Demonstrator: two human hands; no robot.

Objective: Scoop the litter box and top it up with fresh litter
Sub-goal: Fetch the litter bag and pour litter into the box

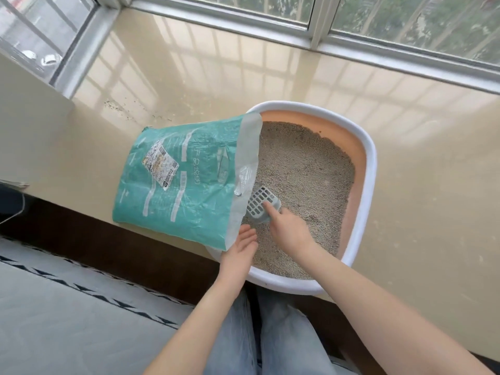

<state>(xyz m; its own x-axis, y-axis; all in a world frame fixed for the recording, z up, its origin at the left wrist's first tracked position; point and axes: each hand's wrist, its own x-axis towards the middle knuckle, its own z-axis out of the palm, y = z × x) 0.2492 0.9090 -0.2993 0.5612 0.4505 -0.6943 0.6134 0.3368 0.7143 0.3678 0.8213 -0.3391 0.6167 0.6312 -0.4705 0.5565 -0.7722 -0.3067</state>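
Beige tiled sill (405, 158) under windows carries the white-rimmed, peach-lined litter box (369, 169), directly ahead. Teal woven litter bag (178, 180) lies left, mouth over the rim, long axis pointing rightward into the box. Left hand (240, 249) supports the bag's lower corner, fingers relaxed. Right hand (290, 231), nearer, grips the grey slotted plastic scoop (261, 204), forefinger extended.

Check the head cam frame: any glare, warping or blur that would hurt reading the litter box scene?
Head view: daylight from the windows leaves grid-shaped glare on the glossy beige ledge; wide-angle warp bows the window frames; the litter box, teal bag and scoop read sharp; the bag's label print is too small to read; both hands look unblurred.
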